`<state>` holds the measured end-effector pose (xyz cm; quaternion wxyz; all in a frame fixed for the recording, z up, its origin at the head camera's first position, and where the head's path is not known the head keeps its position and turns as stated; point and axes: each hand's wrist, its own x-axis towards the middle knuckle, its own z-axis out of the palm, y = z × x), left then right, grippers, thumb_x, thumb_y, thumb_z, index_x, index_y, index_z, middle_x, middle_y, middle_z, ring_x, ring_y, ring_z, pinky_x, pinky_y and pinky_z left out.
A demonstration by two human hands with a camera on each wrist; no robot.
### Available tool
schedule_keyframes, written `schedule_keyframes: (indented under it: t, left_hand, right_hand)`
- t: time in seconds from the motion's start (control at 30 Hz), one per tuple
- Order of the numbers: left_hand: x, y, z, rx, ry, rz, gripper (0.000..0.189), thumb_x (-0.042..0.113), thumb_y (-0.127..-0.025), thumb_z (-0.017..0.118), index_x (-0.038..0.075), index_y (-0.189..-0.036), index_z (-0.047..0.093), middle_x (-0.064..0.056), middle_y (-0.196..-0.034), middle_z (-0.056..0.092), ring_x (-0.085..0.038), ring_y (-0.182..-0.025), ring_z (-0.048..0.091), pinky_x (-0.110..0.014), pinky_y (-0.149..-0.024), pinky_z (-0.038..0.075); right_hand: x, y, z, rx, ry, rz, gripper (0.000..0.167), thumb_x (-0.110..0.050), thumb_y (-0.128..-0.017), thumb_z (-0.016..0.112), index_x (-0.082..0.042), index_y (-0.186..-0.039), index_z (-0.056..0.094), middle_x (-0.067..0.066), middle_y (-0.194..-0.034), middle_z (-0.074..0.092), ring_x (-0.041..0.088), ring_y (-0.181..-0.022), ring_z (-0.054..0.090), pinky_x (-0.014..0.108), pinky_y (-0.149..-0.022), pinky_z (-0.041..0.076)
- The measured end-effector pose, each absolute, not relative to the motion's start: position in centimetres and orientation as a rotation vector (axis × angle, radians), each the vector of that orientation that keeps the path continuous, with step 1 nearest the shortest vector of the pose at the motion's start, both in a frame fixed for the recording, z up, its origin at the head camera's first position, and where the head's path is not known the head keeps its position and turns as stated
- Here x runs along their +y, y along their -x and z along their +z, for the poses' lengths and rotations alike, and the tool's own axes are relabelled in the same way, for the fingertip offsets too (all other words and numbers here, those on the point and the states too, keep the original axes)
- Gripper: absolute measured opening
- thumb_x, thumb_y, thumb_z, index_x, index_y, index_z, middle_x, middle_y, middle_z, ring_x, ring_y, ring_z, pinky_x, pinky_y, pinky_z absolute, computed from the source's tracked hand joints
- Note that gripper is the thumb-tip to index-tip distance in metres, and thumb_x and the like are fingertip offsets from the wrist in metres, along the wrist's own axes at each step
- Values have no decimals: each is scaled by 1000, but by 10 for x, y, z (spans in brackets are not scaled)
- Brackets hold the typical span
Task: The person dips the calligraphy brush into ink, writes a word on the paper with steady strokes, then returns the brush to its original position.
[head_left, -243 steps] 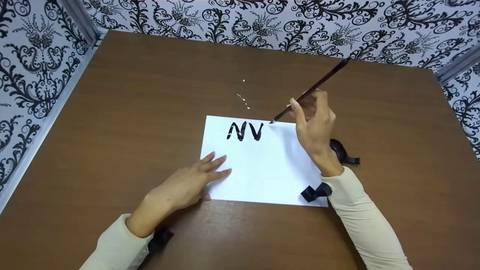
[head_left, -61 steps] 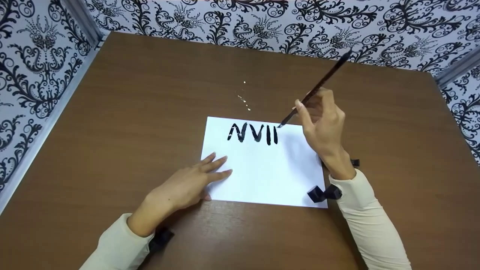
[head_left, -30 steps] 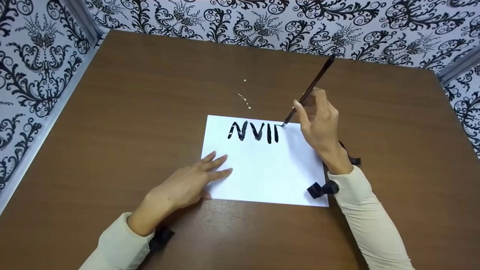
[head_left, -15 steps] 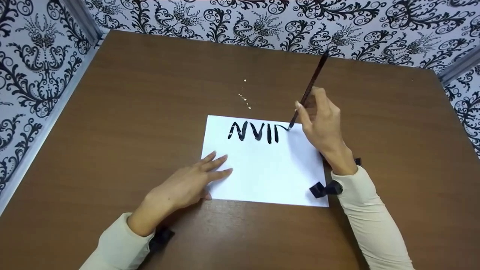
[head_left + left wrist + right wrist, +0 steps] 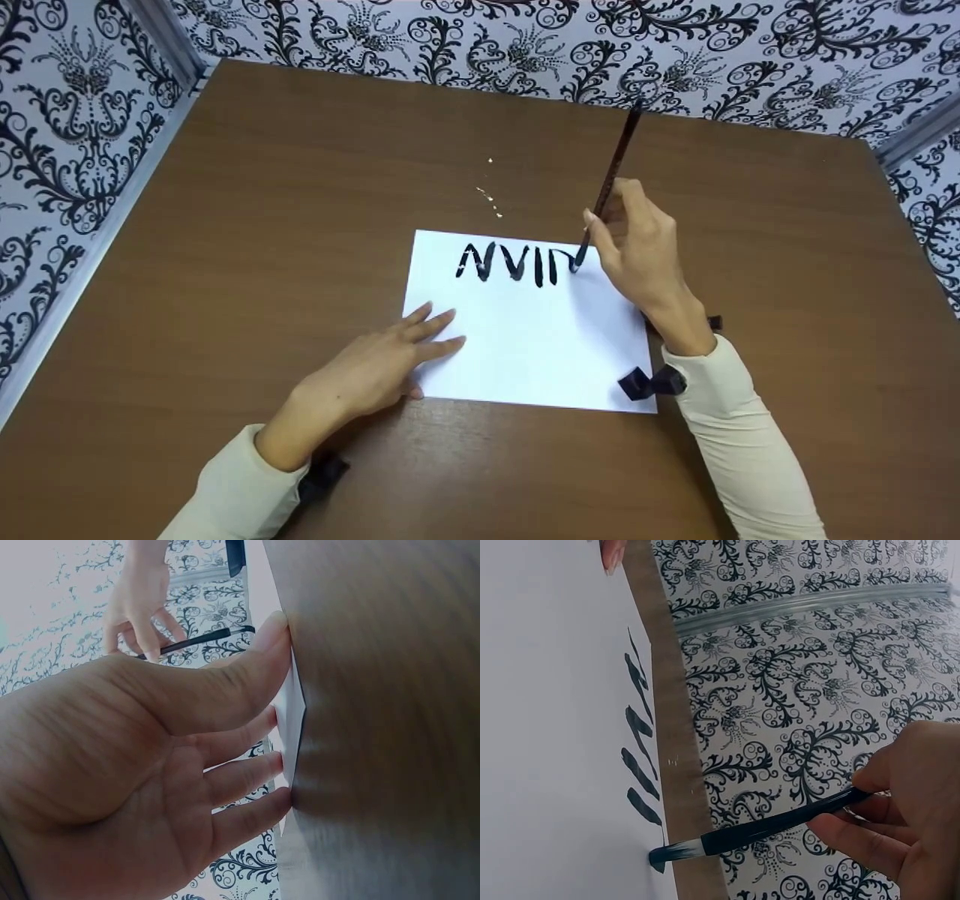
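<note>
On paper (image 5: 517, 345), brush (image 5: 616, 166) downward, apparently steep

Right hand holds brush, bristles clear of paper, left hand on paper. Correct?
No: the bristles touch the paper, as the right wrist view shows. The right hand does hold the brush, and the left hand is on the paper.

Brush (image 5: 616, 162) in right grip (image 5: 645, 259) against paper (image 5: 525, 341)

Two hands (image 5: 367, 371) and two cream sleeves (image 5: 739, 442) show. There is one paintbrush (image 5: 618, 155), one sheet of white paper (image 5: 517, 337) and one brown table (image 5: 300, 187).
</note>
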<state>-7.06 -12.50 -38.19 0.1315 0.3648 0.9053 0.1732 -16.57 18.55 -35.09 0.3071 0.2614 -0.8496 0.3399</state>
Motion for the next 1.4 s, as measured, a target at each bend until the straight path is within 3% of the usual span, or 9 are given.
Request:
schedule_keyframes:
  t: [0.27,0.43,0.6,0.83,1.0,1.17,1.4]
  left_hand:
    - [-125,71,-382,2628,-1063,508,68,2,-81,73,16,-143,47,-8,-155,26,-34,-141,21,-51,-78,50]
    - [-125,71,-382,2624,-1058,516,68,3,-81,73,16,-143,47,-8,-155,26,-33,-141,21,-53,-81,49]
    - [-124,71,-382,2621,-1055,516,69,0,-81,72,16,-143,47,-8,-155,26,-33,-141,21,-48,-76,51]
    - [-125,71,-382,2621,-1064,500,69,0,-81,72,16,-143,46,-8,-155,26,-33,-141,21,-40,-66,50]
    - [-125,70,-382,2620,-1066,502,68,0,-82,71,16,-143,46,-8,-155,26,-33,-141,21,-47,-75,51]
    - [-126,71,-382,2623,-1066,517,67,0,-82,70,15,-143,46,-9,-155,27,-33,-141,20,-54,-84,47]
    - [-126,71,-383,2624,-1074,527,68,-3,-81,70,15,-143,47,-9,-155,27,-34,-141,21,-51,-81,49]
  right_hand:
    - [181,160,-350,-2265,-736,880,18,-1,-90,62,3,-104,52,11,-82,63,20,-74,65,29,-62,53]
    - [176,156,-350,-2263,-769,883,19,-1,-90,62,3,-106,52,12,-83,62,22,-74,65,31,-61,53]
    - [171,154,-351,-2247,-803,878,18,0,-90,62,3,-105,53,13,-83,61,23,-74,64,33,-61,53]
    - [167,151,-353,-2257,-813,920,19,-1,-90,62,3,-107,53,12,-84,61,20,-74,66,27,-56,54]
    - [164,149,-350,-2238,-813,941,20,-1,-90,63,4,-107,53,13,-84,62,20,-73,67,27,-57,54]
    - [163,146,-345,-2174,-801,973,22,-1,-88,65,4,-106,53,12,-85,64,18,-73,68,19,-59,52]
    - [177,142,-333,-2057,-664,1058,23,-1,-84,71,8,-98,56,11,-84,67,21,-75,69,17,-61,51]
